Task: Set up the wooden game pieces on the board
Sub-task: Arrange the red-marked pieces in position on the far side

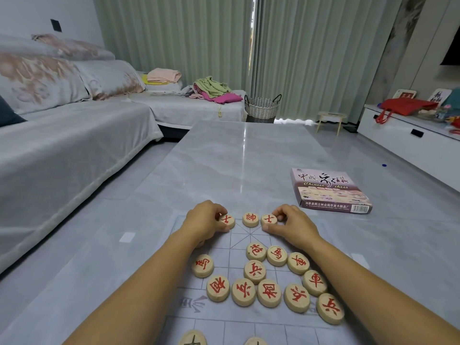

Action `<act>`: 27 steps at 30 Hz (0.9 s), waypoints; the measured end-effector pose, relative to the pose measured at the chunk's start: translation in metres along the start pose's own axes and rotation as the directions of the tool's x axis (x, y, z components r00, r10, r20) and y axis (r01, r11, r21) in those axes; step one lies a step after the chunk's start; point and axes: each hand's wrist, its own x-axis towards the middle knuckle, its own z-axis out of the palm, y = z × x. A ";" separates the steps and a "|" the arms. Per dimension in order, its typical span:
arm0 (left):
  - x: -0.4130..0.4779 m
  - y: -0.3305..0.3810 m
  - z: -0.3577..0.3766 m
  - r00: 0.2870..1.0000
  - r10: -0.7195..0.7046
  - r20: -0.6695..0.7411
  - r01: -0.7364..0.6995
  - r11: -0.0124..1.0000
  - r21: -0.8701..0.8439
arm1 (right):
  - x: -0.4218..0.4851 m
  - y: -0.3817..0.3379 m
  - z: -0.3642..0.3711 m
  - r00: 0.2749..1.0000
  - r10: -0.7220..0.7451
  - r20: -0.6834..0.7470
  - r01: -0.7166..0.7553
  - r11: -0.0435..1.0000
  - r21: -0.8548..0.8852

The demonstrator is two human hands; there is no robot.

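Observation:
A thin translucent game board [239,237] with printed grid lines lies on the grey table. On its far edge stand three round wooden pieces with red characters. My left hand [205,221] pinches the left piece [227,220]. My right hand [290,226] pinches the right piece [268,219]. The middle piece [250,219] stands free between them. Several more red-lettered pieces [268,282] lie loose in a cluster across the board's middle, between my forearms. Two further pieces [193,338] show partly at the bottom edge.
The game's box [328,191] lies on the grey table [236,155] to the right of the board. A grey sofa [62,145] runs along the left. A woven basket [261,107] and a stool stand on the floor beyond the table.

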 end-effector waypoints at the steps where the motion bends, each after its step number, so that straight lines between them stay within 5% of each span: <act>1: 0.002 0.001 0.001 1.000 0.007 -0.003 -0.007 1.000 0.002 | 0.000 0.000 -0.001 1.000 -0.006 0.012 0.005 1.000 0.006; 5: 0.006 0.003 0.001 1.000 0.012 0.007 -0.012 1.000 -0.002 | -0.002 0.006 -0.006 0.995 -0.041 0.090 0.035 0.997 0.068; 27: 0.012 0.007 0.005 1.000 0.017 0.008 -0.017 1.000 0.008 | 0.001 0.004 0.000 1.000 -0.019 0.018 0.018 0.999 0.050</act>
